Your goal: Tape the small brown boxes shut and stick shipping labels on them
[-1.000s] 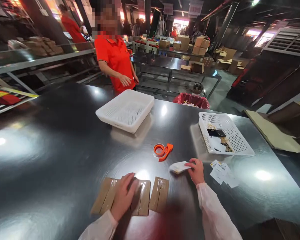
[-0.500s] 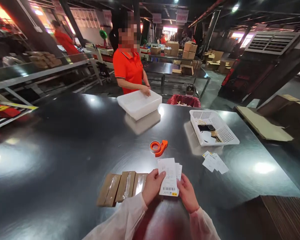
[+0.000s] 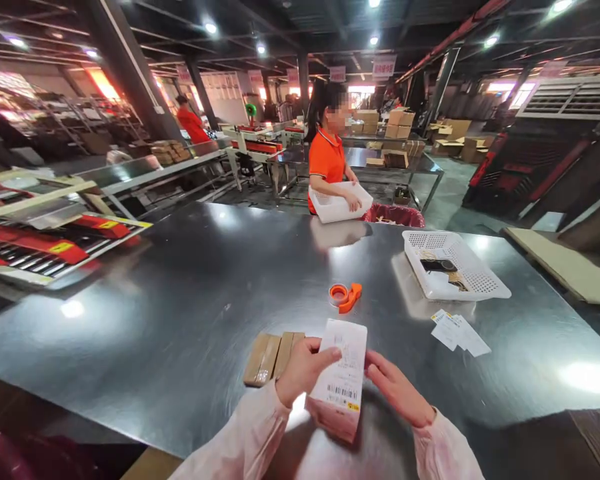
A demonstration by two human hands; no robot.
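Note:
In the head view, my left hand [image 3: 304, 367] grips a stack of white paper slips [image 3: 344, 363], thumb across the front. The top slip carries print, a barcode and a small yellow mark at its lower end. The stack's lower edge is close to the tabletop, with a pinkish patch beneath it that looks like a reflection. My right hand [image 3: 397, 387] is open, fingers stretched out at the stack's right edge; whether they touch it I cannot tell. Left of the stack lie brown taped cardboard boxes [image 3: 263, 360], partly hidden by my left hand.
An orange tape dispenser [image 3: 347, 297] lies beyond the slips on the metal table [image 3: 180, 287]. To the right are loose slips [image 3: 460, 333] and a white basket [image 3: 485, 283] holding a dark item. Across the table, a person in orange [image 3: 327, 157] holds another white basket [image 3: 337, 203].
The slips have gone from slightly fanned to an even stack. My right hand has let go and its fingers have straightened. The camera view has shifted left; the co-worker has lifted the basket.

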